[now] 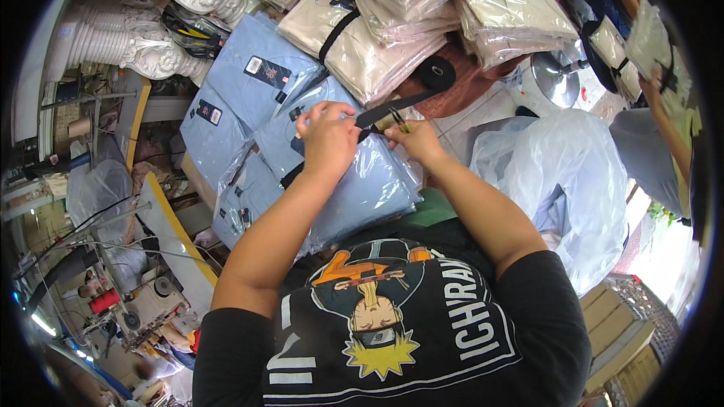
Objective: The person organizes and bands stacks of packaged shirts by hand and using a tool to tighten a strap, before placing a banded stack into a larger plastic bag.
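Observation:
A stack of light blue shirts in clear plastic bags (377, 181) lies in front of me, with a black strap (400, 105) running across it to a black roll (436, 74). My left hand (328, 139) pinches the strap on top of the stack. My right hand (413, 138) holds small scissors (398, 120) at the strap, right beside the left hand.
More bagged blue shirts (253, 79) lie to the left, bundles of cream shirts (362, 45) behind them. A large clear plastic bag (566, 173) sits at right, a metal bowl (554, 75) beyond it. Another person (664, 105) stands far right. A sewing machine (143, 309) is lower left.

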Demonstrator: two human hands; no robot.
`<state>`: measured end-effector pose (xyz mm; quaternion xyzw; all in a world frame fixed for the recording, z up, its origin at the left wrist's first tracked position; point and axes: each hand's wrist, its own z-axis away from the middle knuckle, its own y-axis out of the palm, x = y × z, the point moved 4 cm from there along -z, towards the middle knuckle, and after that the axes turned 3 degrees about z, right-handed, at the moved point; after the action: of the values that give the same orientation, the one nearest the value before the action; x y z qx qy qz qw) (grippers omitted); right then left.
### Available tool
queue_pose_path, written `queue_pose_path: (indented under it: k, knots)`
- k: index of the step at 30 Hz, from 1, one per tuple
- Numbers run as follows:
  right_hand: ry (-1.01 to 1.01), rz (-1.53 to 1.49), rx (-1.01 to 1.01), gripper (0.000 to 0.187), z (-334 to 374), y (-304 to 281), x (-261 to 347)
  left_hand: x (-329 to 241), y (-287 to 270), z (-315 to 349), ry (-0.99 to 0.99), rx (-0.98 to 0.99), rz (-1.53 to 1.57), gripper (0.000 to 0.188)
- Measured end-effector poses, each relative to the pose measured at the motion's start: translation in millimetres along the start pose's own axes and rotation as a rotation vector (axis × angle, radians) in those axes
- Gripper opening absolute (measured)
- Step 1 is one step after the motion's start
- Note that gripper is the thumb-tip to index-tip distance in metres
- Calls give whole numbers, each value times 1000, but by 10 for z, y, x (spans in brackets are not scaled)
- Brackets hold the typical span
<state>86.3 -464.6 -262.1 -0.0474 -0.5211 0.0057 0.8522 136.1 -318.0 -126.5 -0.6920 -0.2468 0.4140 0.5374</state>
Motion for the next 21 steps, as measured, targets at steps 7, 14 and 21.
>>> queue_pose_path:
  k: [7,14,21]
  knots:
    - [120,-204,26,25,50,-58,66,266,-19,52,-163,-6,130,13]
    - [219,-1035,266,23,154,180,222,385,119,68,-276,138,260,18]
    - [-148,-119,340,14,-107,6,245,270,-54,-8,-153,98,70,16]
